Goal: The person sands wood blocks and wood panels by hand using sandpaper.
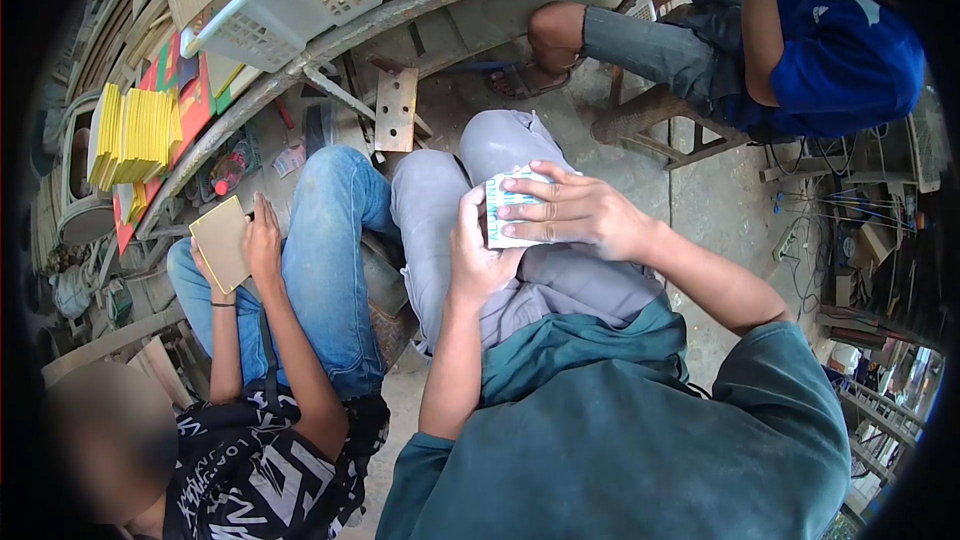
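Observation:
A small flat white piece with blue printed lettering, partly reading "ALUMINU" (494, 229), is held above my lap. My left hand (479, 258) is closed around its left and lower side, with the thumb along the edge; the fingers underneath are hidden. Across the printed face lie the outstretched, slightly spread fingers of my right hand (590, 214), covering much of it. Where the right thumb is, I cannot see.
On the left, a seated person holds a yellow-edged brown board (221, 245). Stacked yellow-edged pieces (132, 135) and a white plastic basket (270, 20) rest on the bench ahead. Another person in blue (845, 50) sits at the right on a wooden stool (690, 138).

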### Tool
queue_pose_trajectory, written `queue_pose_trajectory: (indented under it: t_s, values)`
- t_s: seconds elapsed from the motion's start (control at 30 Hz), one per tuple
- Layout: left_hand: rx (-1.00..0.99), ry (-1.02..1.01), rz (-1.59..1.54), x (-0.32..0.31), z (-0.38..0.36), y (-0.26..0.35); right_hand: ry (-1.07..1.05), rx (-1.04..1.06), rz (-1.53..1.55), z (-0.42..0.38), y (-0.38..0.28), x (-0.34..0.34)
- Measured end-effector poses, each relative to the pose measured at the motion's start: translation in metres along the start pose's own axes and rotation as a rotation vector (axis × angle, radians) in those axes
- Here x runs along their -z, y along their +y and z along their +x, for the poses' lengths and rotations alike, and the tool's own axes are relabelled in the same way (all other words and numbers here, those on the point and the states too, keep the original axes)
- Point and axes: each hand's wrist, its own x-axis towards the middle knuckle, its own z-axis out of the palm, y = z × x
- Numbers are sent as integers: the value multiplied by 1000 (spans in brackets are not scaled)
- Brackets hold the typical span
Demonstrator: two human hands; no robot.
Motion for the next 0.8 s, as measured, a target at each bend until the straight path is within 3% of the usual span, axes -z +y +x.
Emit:
queue_pose_trajectory:
  t_s: [0.13,0.2,0.27,0.33,0.4,0.43,0.57,0.6,0.67,0.73,0.8]
  values:
    - [86,-31,-292,-8,-1,7,83,-122,-248,-7,28,8]
    - [74,-7,-412,-9,-1,10,75,-33,-179,-6,13,17]
    - [100,-31,-292,-5,-6,22,-99,104,63,-7,-2,16]
    - [151,-51,-426,-7,-9,33,-44,91,135,-8,7,17]
    - [44,-64,-564,-14,-8,21,53,-151,-249,-8,26,23]
    - [35,-34,-577,-15,-7,24,143,-189,-205,-9,27,24]
    - [4,53,-571,-17,-14,35,126,-75,88,-7,-32,13]
    - [-18,85,-561,-19,-13,37,202,-69,84,-12,-31,-2]
    - [-67,59,-604,-26,-9,41,349,-155,-138,-23,-5,-13]
    - [36,157,-838,-32,-5,58,519,-429,-192,-17,5,-14]
    - [-8,172,-712,-30,-6,50,509,-265,-223,-16,-18,-10]
